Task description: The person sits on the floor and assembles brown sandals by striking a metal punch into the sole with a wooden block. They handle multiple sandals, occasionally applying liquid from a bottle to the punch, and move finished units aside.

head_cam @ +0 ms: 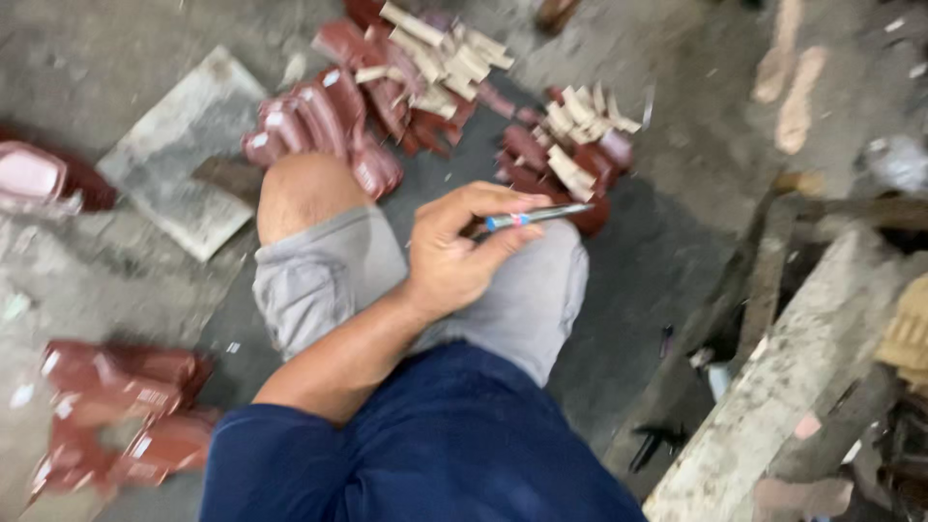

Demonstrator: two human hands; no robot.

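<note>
One hand (454, 256) shows, our left we think, fingers pinched shut on a slim pen (536, 217) w/ blue grip, held over our grey-shorts knee (309, 193). Right hand not in view. Dark red shoe pieces (329, 126) lie on the floor beyond. Risk, we judge: grip's light, frame's blurred w/ motion, so pen could slip.
</note>
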